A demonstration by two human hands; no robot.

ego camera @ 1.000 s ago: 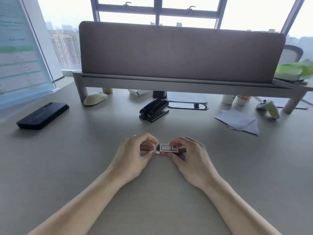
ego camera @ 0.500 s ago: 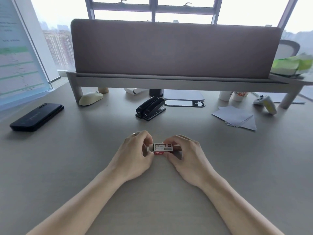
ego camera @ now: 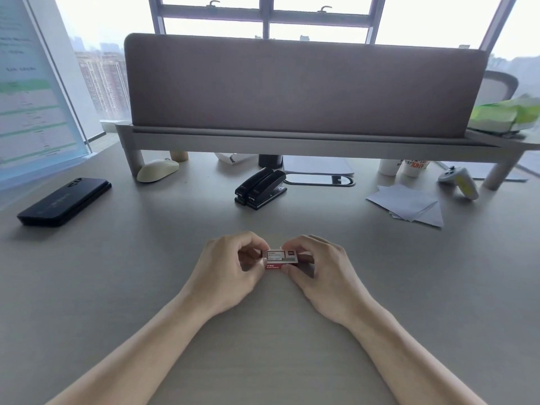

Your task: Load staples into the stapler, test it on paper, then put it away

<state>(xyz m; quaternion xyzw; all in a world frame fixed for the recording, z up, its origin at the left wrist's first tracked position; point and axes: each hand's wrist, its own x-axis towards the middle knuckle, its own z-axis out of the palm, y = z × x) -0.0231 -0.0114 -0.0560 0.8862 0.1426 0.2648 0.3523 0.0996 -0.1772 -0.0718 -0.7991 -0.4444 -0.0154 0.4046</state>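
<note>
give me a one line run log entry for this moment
phase: staple loading prep | left hand + right hand: both pinching staple box | stapler: untouched, desk rear | paper: unused

One head-worn camera looks forward and down across the desk (ego camera: 117,287), close above it.

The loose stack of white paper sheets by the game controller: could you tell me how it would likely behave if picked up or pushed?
The loose stack of white paper sheets lies fanned with corners misaligned, so a push would probably spread it further. The sheets look thin and flat, so they would likely flop when lifted by one edge. Lying flush on the grey desk, they may be awkward to pinch.
</note>
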